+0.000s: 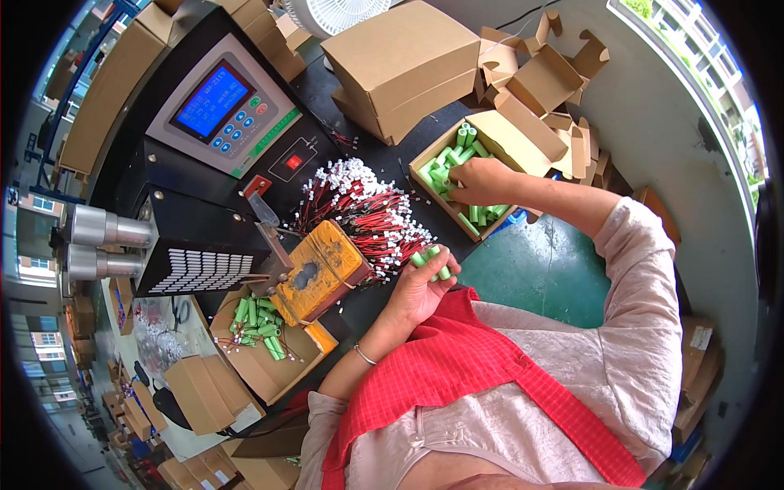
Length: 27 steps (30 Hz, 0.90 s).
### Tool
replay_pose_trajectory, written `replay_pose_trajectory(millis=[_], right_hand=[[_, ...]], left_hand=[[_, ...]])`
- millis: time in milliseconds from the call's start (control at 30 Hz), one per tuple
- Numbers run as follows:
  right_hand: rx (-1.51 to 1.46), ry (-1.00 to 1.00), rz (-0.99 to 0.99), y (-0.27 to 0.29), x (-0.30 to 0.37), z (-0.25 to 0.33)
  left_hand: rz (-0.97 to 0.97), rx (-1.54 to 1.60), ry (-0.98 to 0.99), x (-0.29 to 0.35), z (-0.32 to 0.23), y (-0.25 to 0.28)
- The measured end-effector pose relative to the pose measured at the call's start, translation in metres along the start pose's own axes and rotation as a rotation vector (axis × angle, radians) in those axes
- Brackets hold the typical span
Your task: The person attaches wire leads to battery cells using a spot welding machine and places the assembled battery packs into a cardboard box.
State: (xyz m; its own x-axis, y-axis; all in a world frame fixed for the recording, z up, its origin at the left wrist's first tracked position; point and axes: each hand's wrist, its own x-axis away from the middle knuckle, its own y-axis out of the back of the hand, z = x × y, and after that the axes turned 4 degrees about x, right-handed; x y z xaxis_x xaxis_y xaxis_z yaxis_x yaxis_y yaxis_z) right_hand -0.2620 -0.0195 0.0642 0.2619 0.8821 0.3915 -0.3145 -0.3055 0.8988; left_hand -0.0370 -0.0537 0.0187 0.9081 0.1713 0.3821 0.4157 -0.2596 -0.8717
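Observation:
My left hand [425,286] is closed around a few green cylindrical cells [431,260], just right of the yellow-taped welding block [327,265]. Across the bench, my right hand [482,181] reaches into an open cardboard box [425,163] filled with several more green cells [449,159], its fingers down among them. Whether it grips any cell is hidden. A pile of red-and-black wires with white connectors [367,208] lies between the two hands.
A black spot-welding machine with a blue screen panel [220,102] stands at the left. Below it sits a cardboard tray [269,367] of cells with wires attached. Closed and folded cardboard boxes [400,65] crowd the back, with a white fan [335,12] behind.

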Motion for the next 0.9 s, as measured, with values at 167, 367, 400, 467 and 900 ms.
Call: replay_pose_trajectory(millis=[167, 367, 400, 467, 900], right_hand=[[-0.367, 0.206, -0.251, 0.001, 0.027, -0.008], [-0.555, 0.204, -0.207, 0.013, 0.052, 0.014], [-0.718, 0.164, -0.057, 0.013, 0.054, 0.019], [-0.894, 0.118, 0.136, 0.020, 0.059, 0.029], [-0.118, 0.221, -0.438, -0.005, 0.018, -0.010]], left_hand=[[-0.031, -0.031, -0.096, -0.004, -0.007, -0.003], [-0.020, -0.067, -0.140, -0.005, -0.007, -0.016], [-0.028, -0.066, -0.151, -0.005, -0.006, -0.018], [0.030, -0.043, -0.090, -0.007, -0.003, -0.012], [0.018, 0.035, 0.076, -0.004, -0.001, 0.011]])
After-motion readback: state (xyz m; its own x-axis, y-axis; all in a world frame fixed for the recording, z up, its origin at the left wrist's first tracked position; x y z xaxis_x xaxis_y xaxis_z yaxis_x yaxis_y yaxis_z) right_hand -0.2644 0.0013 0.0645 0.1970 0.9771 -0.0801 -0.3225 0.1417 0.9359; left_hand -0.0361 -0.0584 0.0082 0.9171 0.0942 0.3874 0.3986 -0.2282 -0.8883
